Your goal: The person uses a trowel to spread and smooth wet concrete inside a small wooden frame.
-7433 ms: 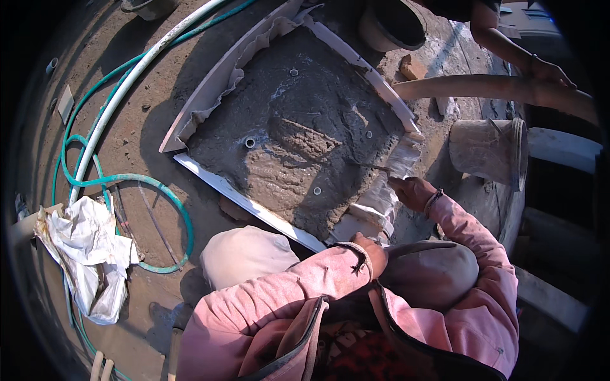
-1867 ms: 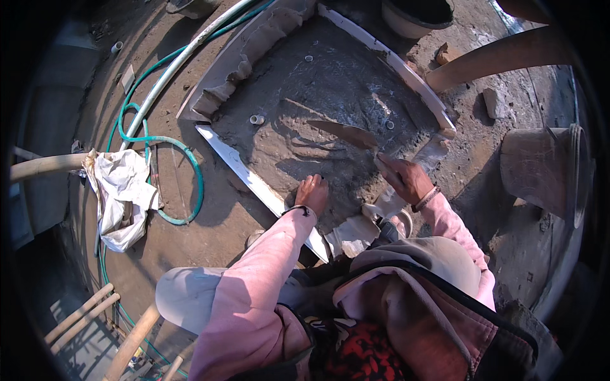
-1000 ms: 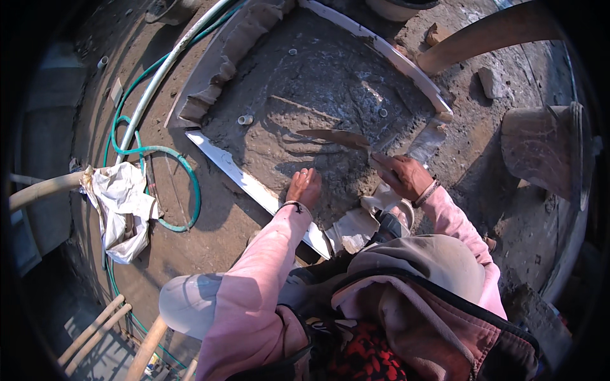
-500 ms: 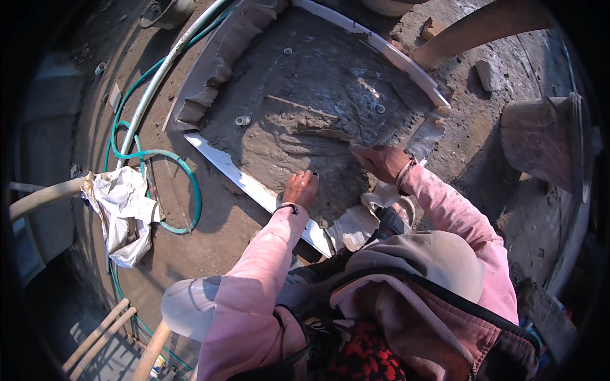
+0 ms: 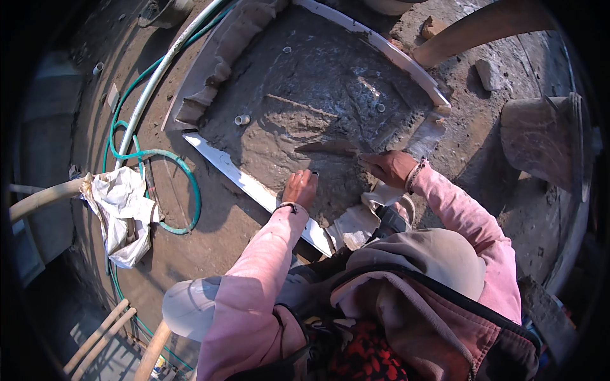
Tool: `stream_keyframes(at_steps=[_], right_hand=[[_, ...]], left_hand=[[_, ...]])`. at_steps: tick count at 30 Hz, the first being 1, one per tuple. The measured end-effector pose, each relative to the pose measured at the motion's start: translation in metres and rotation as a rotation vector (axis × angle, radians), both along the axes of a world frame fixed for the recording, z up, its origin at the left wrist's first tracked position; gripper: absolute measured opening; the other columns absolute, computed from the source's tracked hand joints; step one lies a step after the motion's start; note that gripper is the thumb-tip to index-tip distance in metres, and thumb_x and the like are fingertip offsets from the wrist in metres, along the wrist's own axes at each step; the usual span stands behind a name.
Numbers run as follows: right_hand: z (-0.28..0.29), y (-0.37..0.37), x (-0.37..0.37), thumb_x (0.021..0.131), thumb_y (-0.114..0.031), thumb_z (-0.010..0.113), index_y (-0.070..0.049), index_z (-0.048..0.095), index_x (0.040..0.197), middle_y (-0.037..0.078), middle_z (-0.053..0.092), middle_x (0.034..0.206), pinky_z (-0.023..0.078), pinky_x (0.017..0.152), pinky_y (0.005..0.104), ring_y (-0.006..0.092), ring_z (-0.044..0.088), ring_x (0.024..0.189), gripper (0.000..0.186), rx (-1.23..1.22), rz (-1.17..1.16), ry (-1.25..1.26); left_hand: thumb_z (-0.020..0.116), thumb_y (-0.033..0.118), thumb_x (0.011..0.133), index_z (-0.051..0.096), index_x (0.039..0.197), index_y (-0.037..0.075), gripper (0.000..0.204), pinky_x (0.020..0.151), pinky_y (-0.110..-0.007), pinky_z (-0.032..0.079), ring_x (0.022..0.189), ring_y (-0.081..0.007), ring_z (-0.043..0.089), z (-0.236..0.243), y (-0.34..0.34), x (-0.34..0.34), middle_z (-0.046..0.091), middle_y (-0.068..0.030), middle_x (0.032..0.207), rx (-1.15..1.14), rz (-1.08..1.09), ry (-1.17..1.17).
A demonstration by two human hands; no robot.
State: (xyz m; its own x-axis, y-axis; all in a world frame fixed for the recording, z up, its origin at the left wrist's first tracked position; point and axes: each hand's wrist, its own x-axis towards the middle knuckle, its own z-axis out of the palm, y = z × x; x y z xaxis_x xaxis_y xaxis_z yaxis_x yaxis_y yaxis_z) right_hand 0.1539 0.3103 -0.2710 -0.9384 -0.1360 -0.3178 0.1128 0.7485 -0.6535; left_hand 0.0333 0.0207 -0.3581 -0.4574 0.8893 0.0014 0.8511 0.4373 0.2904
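Wet grey mortar [image 5: 254,149] fills a bed framed by white boards. In my right hand [image 5: 393,168], closed round its handle, is a pointing trowel [image 5: 327,147]. Its thin blade points left and lies low over the mortar's rough, ridged part; whether it touches is hard to tell. My left hand [image 5: 300,188] is closed at the near edge of the mortar, beside the white board [image 5: 244,181]. Something dark shows at its fingers, but what they hold, if anything, is hidden. A thin stick-like strip [image 5: 302,106] lies on the mortar beyond the blade, and a short white pipe end [image 5: 242,119] pokes up at left.
A green hose [image 5: 194,184] and a pale pipe [image 5: 155,82] run along the left, near a crumpled white sack [image 5: 124,213]. At right stands a mud-coated bucket [image 5: 537,143]. A thick post [image 5: 483,32] rises at the far right, near a broken block [image 5: 488,75].
My right hand has moved a little right and nearer to me, drawing the trowel with it. More of the blade's flat now shows. My left hand has stayed in place.
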Motion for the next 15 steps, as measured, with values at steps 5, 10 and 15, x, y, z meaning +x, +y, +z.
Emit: stream_keyframes(at_steps=[5, 10, 15], right_hand=[[0.036, 0.011, -0.01, 0.093, -0.021, 0.056, -0.012, 0.061, 0.125, 0.021, 0.068, 0.087, 0.053, 0.071, 0.0476, 0.0385, 0.067, 0.08, 0.034, 0.029, -0.08, 0.082], [0.058, 0.034, 0.01, 0.092, -0.022, 0.055, -0.016, 0.063, 0.121, 0.018, 0.066, 0.077, 0.052, 0.061, 0.0467, 0.0367, 0.066, 0.07, 0.031, 0.234, 0.114, 0.005], [0.069, 0.023, 0.022, 0.09, -0.022, 0.054, -0.018, 0.063, 0.121, 0.017, 0.064, 0.073, 0.052, 0.054, 0.0461, 0.0374, 0.065, 0.064, 0.032, 0.28, 0.283, -0.116]], left_hand=[[0.057, 0.01, 0.085, 0.058, 0.079, 0.008, 0.007, 0.075, -0.042, 0.047, 0.086, -0.0278, 0.058, -0.001, -0.002, -0.002, 0.054, -0.0092, 0.085, 0.012, 0.001, 0.027], [0.056, 0.009, 0.084, 0.058, 0.08, 0.009, 0.004, 0.074, -0.042, 0.047, 0.085, -0.0272, 0.058, -0.001, -0.003, -0.001, 0.053, -0.0082, 0.086, 0.009, -0.006, 0.03], [0.057, 0.008, 0.082, 0.058, 0.081, 0.009, 0.002, 0.074, -0.042, 0.047, 0.086, -0.0269, 0.058, -0.001, -0.004, -0.003, 0.053, -0.008, 0.085, 0.031, -0.017, 0.032]])
